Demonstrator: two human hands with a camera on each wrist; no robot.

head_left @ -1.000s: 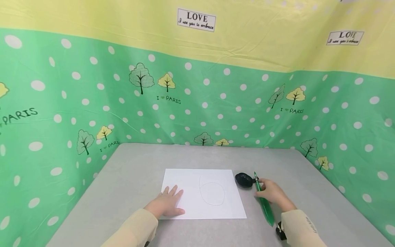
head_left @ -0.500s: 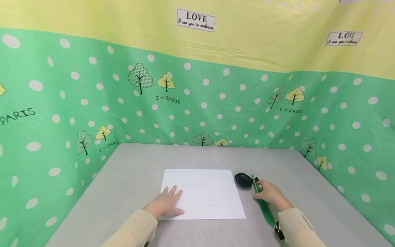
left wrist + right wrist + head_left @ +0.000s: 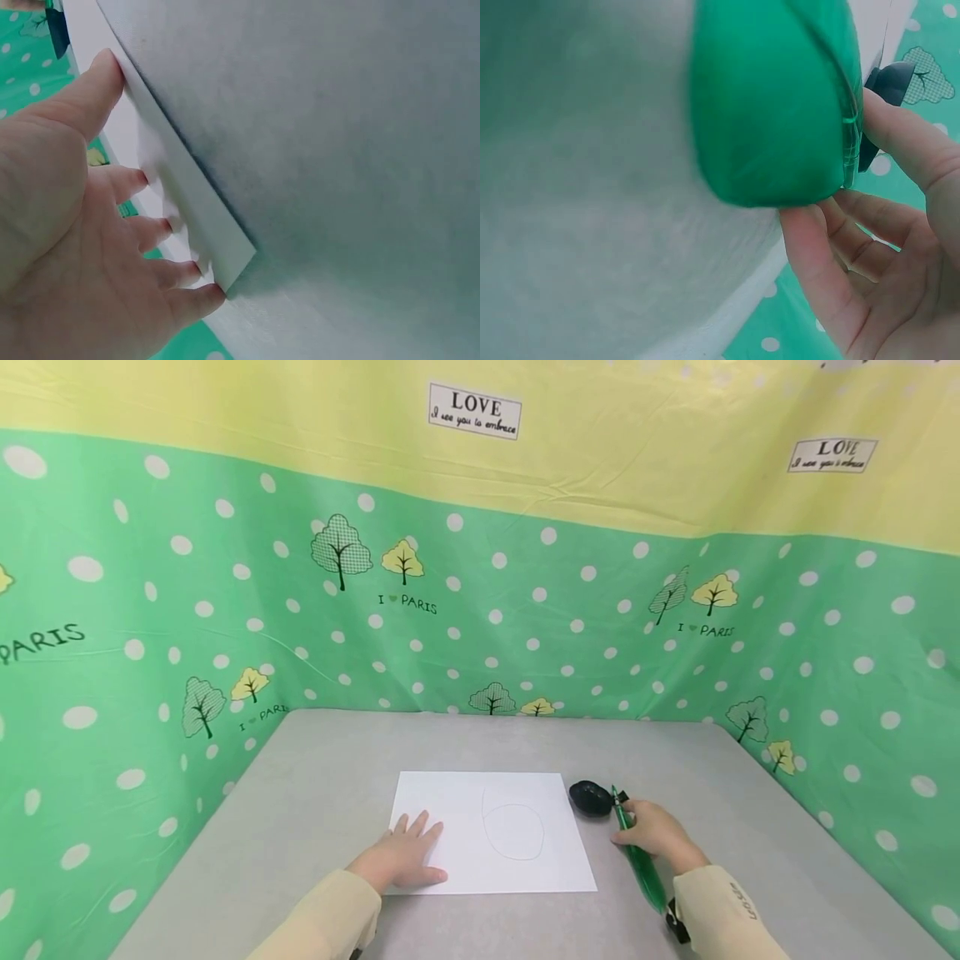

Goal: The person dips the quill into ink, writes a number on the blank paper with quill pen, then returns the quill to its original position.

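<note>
A white sheet of paper [image 3: 465,860] with a thin drawn 6-like line lies on the grey table. My left hand [image 3: 408,852] rests on its left part with the fingers spread; in the left wrist view the fingertips [image 3: 166,225] touch the sheet by its edge. Right of the paper, my right hand [image 3: 654,831] pinches a green pen [image 3: 643,872] with a narrow tip and a broad, leaf-like tail. The tip points away from me, beside a black rounded object [image 3: 591,798]. That broad tail fills the top of the right wrist view, thumb and fingers at its far end.
A small black piece [image 3: 623,796] shows between the pen tip and the right fingers. A black device [image 3: 677,922] sits at the right cuff. Beyond the table [image 3: 337,743] hangs a green and yellow printed curtain [image 3: 420,668] on several sides.
My right hand and the pen have shifted slightly left, and the pen tip sits closer to the black rounded object. The left hand stays in place on the paper.
</note>
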